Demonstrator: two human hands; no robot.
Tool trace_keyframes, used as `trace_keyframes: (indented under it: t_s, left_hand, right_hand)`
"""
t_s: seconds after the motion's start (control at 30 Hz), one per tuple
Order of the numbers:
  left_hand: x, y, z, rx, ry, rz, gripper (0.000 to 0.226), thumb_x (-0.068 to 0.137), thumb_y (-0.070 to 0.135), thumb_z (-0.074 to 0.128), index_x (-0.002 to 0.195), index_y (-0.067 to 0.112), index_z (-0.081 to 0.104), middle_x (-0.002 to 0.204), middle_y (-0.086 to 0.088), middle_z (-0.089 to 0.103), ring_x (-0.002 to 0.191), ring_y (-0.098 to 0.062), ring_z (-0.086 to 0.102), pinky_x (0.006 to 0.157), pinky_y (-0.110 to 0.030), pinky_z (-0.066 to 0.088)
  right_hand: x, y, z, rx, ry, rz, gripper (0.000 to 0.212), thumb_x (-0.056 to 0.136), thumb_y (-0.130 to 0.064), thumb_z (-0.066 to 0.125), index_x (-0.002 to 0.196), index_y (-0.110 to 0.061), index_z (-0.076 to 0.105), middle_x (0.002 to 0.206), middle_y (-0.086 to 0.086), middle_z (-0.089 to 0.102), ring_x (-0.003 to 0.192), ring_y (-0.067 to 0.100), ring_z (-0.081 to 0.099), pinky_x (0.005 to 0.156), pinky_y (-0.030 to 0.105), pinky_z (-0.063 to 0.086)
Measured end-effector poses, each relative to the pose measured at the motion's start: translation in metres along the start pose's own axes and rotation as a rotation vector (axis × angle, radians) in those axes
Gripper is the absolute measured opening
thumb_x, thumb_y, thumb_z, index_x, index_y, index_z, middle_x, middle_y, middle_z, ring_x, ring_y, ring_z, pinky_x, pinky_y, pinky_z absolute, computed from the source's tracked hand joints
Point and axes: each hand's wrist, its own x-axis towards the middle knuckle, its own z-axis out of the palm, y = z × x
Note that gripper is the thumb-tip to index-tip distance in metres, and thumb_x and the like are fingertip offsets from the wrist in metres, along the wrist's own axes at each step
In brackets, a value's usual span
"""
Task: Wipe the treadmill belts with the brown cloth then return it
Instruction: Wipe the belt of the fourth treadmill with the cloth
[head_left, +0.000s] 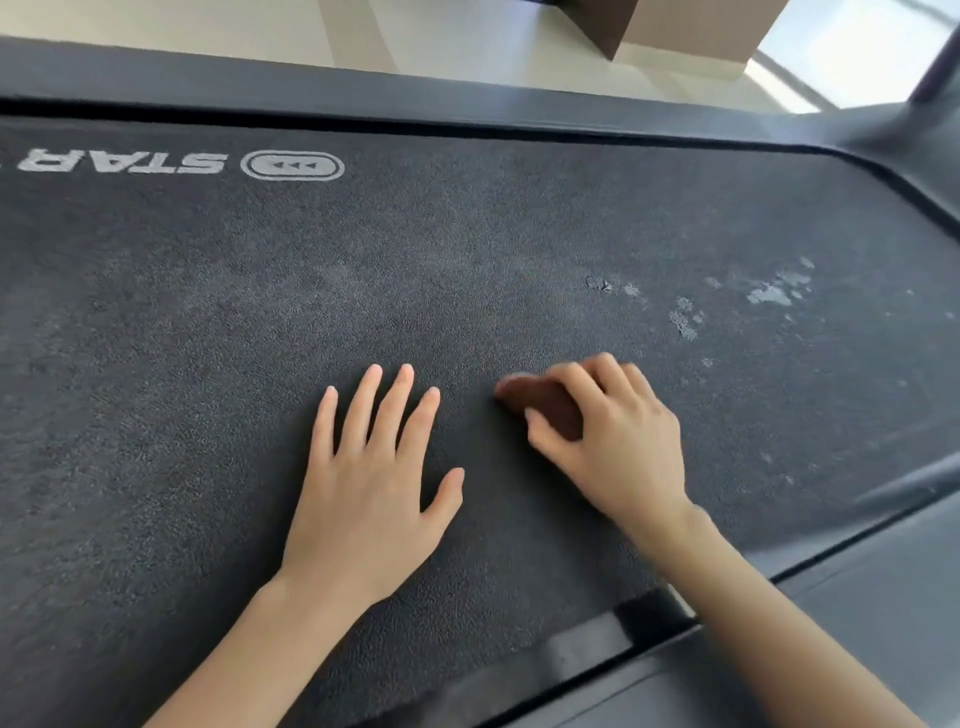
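Brown cloth (540, 408), bunched into a small wad, sits under the right hand (618, 441) on the dark grey textured treadmill belt (363, 249). Fingers (582, 376) of that hand are curled over the wad, thumb tucked against its near side, pinching it down onto the belt. Only a small bit of cloth shows past the fingertips.

Left hand (369, 467) lies flat on the belt just beside it, fingers spread, holding nothing. Looks like a brace.

Step in hand, as I read it: wiping this belt, mid-job. Pale flaky patches (774, 293) sit further along toward the belt's right end, well apart from the cloth, so that zone looks not yet done. Duller grey haze across the middle too.

How to do it well:
- Open the wad out. Bunched that tight, contact area is tiny and most strokes do little.
- Keep the palm on top, even pressure, long overlapping passes along the belt.
- Work toward the flaky patches, then scrub short strokes there; the textured surface will probably hold residue.
- Keep the left hand planted so the belt doesn't creep underfoot of the stroke.
- Run right up to the black side rail (467, 111); dirt collects at the edge gap.

Return spot for the cloth isn't in view.
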Motion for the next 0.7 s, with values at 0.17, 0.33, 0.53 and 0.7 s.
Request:
trace_keyframes:
  t_s: [0.17,0.33,0.53,0.7]
  left_hand:
    - [-0.002,0.0,-0.003,-0.007,0.0,0.002,0.07,0.085,0.051,0.026,0.137,0.009,0.046,0.148,-0.013,0.037,0.138,-0.033,0.029,0.11,-0.057,0.025]
    - [0.004,0.005,-0.006,-0.063,0.016,0.003,0.066,0.082,0.047,0.037,0.133,0.008,0.05,0.145,-0.015,0.041,0.136,-0.036,0.032,0.11,-0.059,0.023]
    - [0.026,0.038,-0.002,-0.107,0.027,0.162,0.06,0.089,0.044,0.044,0.14,0.012,0.041,0.151,-0.008,0.033,0.142,-0.027,0.022,0.114,-0.055,0.015]
    - [0.028,0.051,0.014,-0.077,0.01,0.199,0.063,0.092,0.049,0.026,0.142,0.014,0.038,0.152,-0.006,0.031,0.142,-0.026,0.021,0.114,-0.055,0.016]
  right_hand:
    - [0.082,0.044,0.029,-0.086,-0.099,0.31,0.04,0.087,-0.048,0.052,0.114,-0.019,0.056,0.112,0.008,0.055,0.104,0.033,0.05,0.071,0.036,0.04]
    - [0.054,0.025,0.019,-0.159,-0.082,0.274,0.039,0.088,-0.045,0.052,0.114,-0.017,0.058,0.109,0.011,0.056,0.094,0.034,0.051,0.071,0.036,0.038]
    - [-0.055,0.02,-0.023,-0.025,0.022,-0.065,0.029,0.08,-0.046,0.055,0.099,-0.026,0.065,0.091,-0.002,0.059,0.073,0.022,0.052,0.058,0.028,0.044]
    - [-0.053,0.113,-0.04,-0.166,-0.085,0.32,0.033,0.079,-0.043,0.067,0.106,-0.025,0.065,0.1,0.004,0.059,0.092,0.032,0.057,0.065,0.038,0.05]
